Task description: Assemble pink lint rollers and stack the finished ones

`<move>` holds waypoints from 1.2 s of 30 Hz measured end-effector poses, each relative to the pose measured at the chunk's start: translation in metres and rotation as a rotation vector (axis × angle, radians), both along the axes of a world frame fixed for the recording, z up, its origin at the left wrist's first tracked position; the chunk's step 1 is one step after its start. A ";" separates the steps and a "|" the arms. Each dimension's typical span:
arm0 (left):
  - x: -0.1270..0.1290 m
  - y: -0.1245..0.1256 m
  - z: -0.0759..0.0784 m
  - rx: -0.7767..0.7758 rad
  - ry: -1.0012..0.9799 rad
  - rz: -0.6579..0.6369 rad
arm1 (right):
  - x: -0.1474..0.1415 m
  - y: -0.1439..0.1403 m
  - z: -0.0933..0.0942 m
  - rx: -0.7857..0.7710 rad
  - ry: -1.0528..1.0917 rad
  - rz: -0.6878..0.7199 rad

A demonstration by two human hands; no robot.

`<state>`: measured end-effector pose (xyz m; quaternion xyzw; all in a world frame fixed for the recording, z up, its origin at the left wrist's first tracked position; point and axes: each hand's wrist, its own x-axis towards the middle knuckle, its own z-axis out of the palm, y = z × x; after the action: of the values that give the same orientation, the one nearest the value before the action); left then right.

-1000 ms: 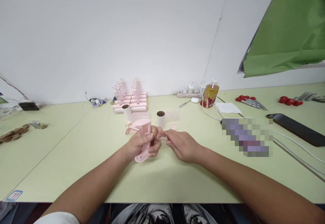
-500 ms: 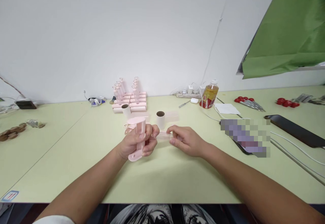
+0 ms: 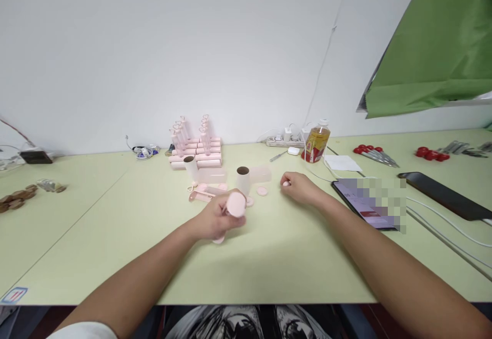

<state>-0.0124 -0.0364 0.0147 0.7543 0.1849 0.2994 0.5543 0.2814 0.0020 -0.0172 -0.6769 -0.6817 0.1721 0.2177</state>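
Separation of the two hands is what has changed within the last second: the clear strip that was held between them half a second ago is no longer seen, and the right hand [image 3: 298,186] has been drawn away to the right, where it rests on the desk [image 3: 115,236] loosely curled, with something small and pale at its fingertips that cannot be made out. The pink roller housing [image 3: 235,204] is kept in the left hand [image 3: 215,221], fingers wrapped round it, and it has been tipped so that its round end faces the camera, low over the desk at the middle. From this it is judged that the joint handling of the part is finished. Beyond the left hand, loose pink pieces, a small pink disc [image 3: 262,191] and two cardboard tubes [image 3: 243,179] are spread about, with a stack of finished pink rollers [image 3: 197,152] behind. A phone [image 3: 363,203] lies just beside the right forearm, and a bottle [image 3: 315,143] stands further back.
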 end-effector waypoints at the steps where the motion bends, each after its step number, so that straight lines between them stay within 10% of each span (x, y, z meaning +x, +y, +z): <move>1: 0.002 -0.002 -0.001 0.154 0.086 0.010 | 0.000 0.001 -0.001 0.002 -0.022 0.017; 5: 0.007 -0.007 -0.008 0.573 0.303 -0.033 | 0.002 0.003 -0.003 0.029 -0.074 0.088; 10: 0.009 -0.005 -0.019 0.743 0.409 0.029 | -0.002 0.002 -0.001 0.037 -0.017 0.000; 17: 0.013 -0.005 -0.020 0.815 0.353 0.090 | -0.008 0.001 0.003 0.044 -0.021 0.002; 23: 0.017 -0.003 -0.022 0.932 0.351 0.024 | -0.031 -0.020 0.015 0.386 0.195 0.060; 29: 0.023 -0.007 -0.022 0.890 0.309 -0.043 | -0.072 -0.049 0.025 -0.006 0.812 0.435; 36: 0.024 -0.008 -0.015 0.902 0.299 -0.054 | -0.075 -0.042 0.015 0.087 0.863 0.415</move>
<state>0.0114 -0.0443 -0.0004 0.9590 0.0946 0.2236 0.1466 0.2064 -0.0397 -0.0023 -0.3836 -0.6564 0.4486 0.4699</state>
